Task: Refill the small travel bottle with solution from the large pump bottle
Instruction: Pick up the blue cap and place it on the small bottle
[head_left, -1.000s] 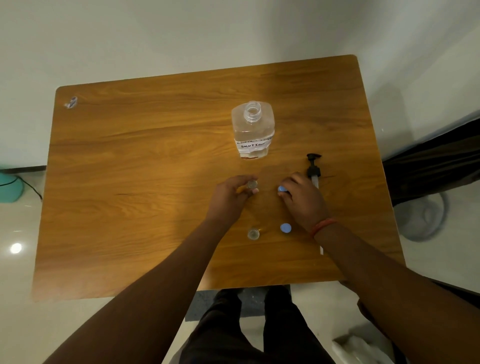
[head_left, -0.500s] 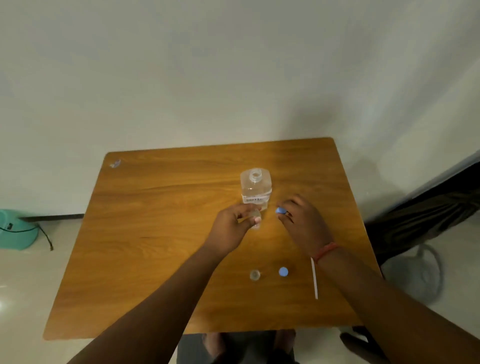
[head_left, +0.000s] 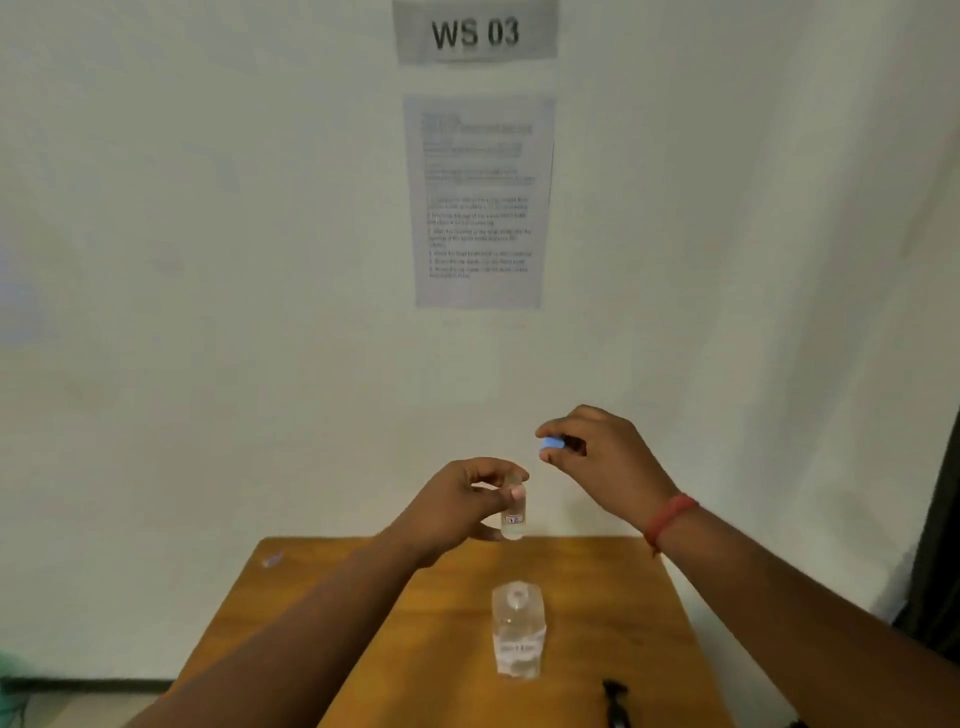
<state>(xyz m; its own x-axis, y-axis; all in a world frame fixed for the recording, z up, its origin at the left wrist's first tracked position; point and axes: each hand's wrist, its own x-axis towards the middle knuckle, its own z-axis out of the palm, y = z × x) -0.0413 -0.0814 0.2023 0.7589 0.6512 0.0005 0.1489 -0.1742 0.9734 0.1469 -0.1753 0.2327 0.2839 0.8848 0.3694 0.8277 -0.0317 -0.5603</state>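
Spill risk: left hand (head_left: 460, 506) fingers pinch the small travel bottle (head_left: 514, 512) uncapped in mid-air above the surface (head_left: 363, 639), right hand (head_left: 597, 457) fingers grip the blue cap (head_left: 551, 443) at its 1 o'clock, so a misaligned capping could tip solution onto the large pump bottle (head_left: 518, 631) at 6 o'clock.

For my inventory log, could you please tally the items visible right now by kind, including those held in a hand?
Bottles: 2, the small travel bottle in the left hand and the large bottle on the table.
Blue caps: 1, in the right hand.
Black pump heads: 1.
Total: 4.
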